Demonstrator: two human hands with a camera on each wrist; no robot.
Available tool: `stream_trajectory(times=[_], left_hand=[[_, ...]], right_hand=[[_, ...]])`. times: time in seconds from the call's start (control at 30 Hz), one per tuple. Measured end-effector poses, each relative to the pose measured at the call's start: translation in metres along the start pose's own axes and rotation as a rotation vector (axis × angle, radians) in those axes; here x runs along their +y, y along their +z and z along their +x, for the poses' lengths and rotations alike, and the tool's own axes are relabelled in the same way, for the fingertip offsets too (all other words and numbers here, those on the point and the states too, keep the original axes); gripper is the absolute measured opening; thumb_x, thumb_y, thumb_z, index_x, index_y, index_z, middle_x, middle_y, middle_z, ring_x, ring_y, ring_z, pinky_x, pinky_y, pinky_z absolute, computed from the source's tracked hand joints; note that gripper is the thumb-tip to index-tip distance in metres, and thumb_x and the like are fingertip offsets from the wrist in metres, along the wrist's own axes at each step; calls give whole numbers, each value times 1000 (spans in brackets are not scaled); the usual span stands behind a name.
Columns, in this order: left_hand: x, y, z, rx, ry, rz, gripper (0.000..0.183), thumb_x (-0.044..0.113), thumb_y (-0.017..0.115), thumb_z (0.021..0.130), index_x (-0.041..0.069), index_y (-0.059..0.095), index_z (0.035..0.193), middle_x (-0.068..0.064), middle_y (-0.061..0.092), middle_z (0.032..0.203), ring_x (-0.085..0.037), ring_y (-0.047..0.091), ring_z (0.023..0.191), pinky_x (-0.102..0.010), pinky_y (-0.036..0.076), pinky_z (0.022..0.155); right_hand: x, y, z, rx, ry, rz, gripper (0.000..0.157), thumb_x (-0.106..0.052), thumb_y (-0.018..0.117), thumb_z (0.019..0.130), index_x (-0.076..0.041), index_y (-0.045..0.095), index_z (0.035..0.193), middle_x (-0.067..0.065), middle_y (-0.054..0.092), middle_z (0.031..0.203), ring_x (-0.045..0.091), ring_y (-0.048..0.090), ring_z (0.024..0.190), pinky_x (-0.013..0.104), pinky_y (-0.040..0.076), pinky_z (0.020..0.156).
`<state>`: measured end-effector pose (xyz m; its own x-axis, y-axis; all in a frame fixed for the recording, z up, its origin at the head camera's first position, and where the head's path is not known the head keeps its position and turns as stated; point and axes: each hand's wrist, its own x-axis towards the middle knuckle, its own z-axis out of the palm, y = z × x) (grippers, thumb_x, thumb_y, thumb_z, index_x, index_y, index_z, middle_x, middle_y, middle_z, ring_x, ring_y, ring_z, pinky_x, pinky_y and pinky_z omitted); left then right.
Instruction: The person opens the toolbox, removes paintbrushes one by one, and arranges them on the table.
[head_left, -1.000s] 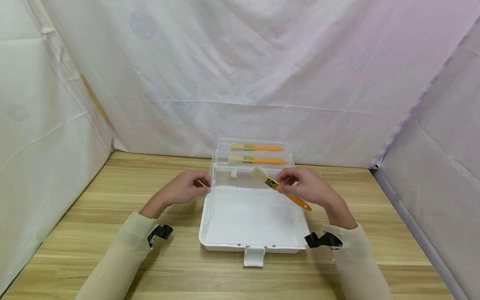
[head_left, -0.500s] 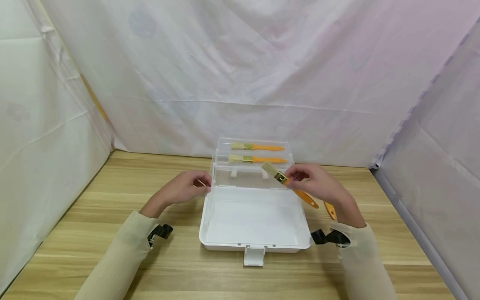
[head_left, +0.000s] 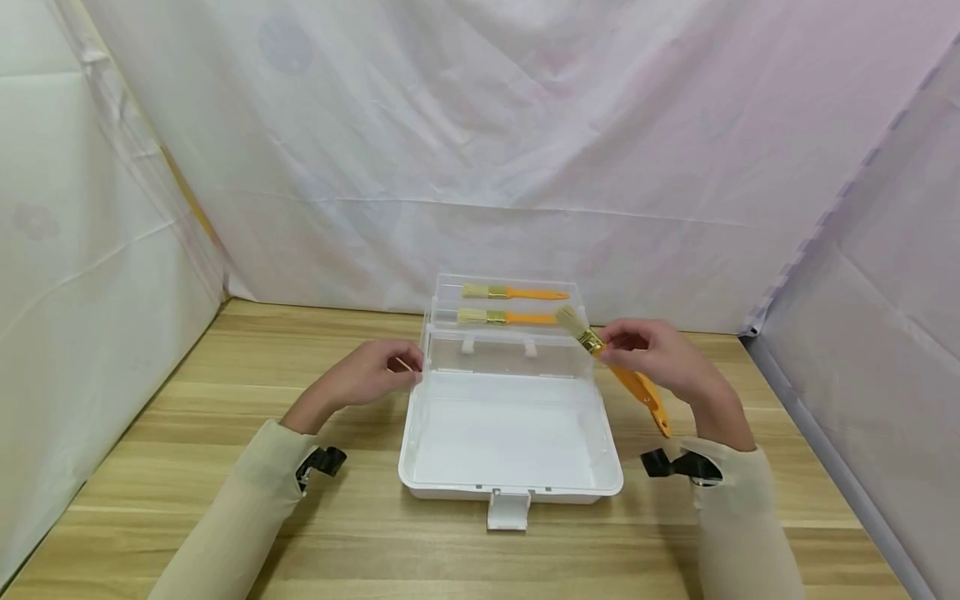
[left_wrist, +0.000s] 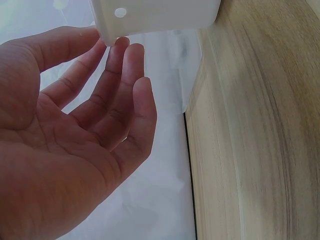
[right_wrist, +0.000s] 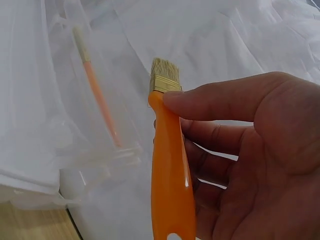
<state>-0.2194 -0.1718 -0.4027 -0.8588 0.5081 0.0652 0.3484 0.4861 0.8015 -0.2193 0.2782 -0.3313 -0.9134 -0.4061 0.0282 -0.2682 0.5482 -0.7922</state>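
A white toolbox stands with its lid raised at the back. My left hand pinches the box's left side at the rear corner; the left wrist view has thumb and fingertips at the white rim. Thumb and fingers of my right hand grip a flat paintbrush by its orange handle just below the brass ferrule. It is held in the air right of the box, pale bristles pointing up and left. Two similar paintbrushes, a rear brush and a front brush, lie in clear raised trays behind.
A further orange handle shows on the wooden table right of the box, mostly hidden behind the held brush. The white latch hangs at the box's front. Pale cloth encloses the back and sides.
My right hand has moved right and slightly back with the paintbrush, away from over the box. Another orange handle has come into view on the table. My left hand has stayed put.
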Motion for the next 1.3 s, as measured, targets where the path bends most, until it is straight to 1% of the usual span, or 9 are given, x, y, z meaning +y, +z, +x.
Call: stream_trajectory(times=[0.2, 0.43, 0.53, 0.7, 0.8, 0.93, 1.03, 1.13, 1.3], left_hand=[[0, 0, 0, 0, 3, 0, 5, 5, 72, 102, 7, 74, 107, -4, 73, 104, -23, 72, 100, -41, 59, 85], [0, 0, 0, 0, 4, -1, 5, 6, 72, 102, 7, 74, 107, -4, 74, 104, -23, 73, 101, -41, 59, 85], [0, 0, 0, -2, 2, -3, 5, 6, 72, 103, 7, 74, 108, -4, 74, 105, -23, 73, 101, -41, 59, 86], [-1, 1, 0, -5, 0, -8, 5, 6, 72, 103, 7, 74, 108, -4, 74, 105, -24, 73, 101, -41, 59, 86], [-1, 1, 0, -4, 4, -6, 5, 6, 73, 103, 7, 74, 108, -4, 74, 105, -24, 73, 102, -41, 59, 86], [-2, 1, 0, -6, 8, -6, 5, 5, 73, 103, 7, 74, 107, -4, 74, 105, -26, 73, 103, -41, 59, 87], [-2, 1, 0, -7, 8, -4, 5, 5, 73, 103, 7, 74, 107, -4, 74, 105, -26, 73, 103, -42, 59, 87], [-2, 1, 0, -7, 8, 1, 5, 6, 73, 103, 7, 74, 107, -4, 74, 105, -25, 73, 103, -41, 59, 87], [-2, 1, 1, -9, 10, 2, 5, 6, 73, 103, 7, 74, 107, -4, 74, 105, -25, 73, 103, -42, 59, 87]], right_hand=[[14, -11, -3, 19, -24, 60, 24, -3, 72, 104, 9, 71, 126, 10, 73, 108, 17, 67, 94, 27, 58, 80], [28, -21, -5, 41, -5, 92, 26, -2, 72, 105, 11, 68, 127, 6, 72, 105, 19, 65, 90, 28, 59, 76], [34, -24, -6, 47, 28, 109, 27, -2, 71, 105, 12, 66, 127, 8, 71, 104, 18, 65, 89, 29, 60, 74], [45, -30, -7, 50, 96, 122, 33, -7, 70, 107, 13, 63, 132, 11, 72, 112, 15, 69, 94, 31, 61, 80], [54, -34, -8, 44, 117, 134, 35, -9, 69, 109, 14, 61, 134, 7, 72, 114, 13, 70, 98, 31, 62, 84], [67, -37, -8, 46, 155, 160, 37, -11, 69, 110, 15, 57, 134, 2, 69, 113, 11, 70, 99, 30, 62, 86], [78, -38, -8, 57, 193, 175, 39, -12, 69, 110, 15, 56, 135, 2, 68, 114, 10, 70, 99, 29, 62, 86], [89, -40, -7, 66, 227, 187, 42, -13, 70, 109, 16, 57, 138, 1, 69, 114, 10, 70, 100, 29, 61, 86], [107, -42, -8, 80, 267, 210, 49, -13, 69, 110, 15, 54, 146, -3, 70, 116, 9, 69, 101, 27, 60, 88]])
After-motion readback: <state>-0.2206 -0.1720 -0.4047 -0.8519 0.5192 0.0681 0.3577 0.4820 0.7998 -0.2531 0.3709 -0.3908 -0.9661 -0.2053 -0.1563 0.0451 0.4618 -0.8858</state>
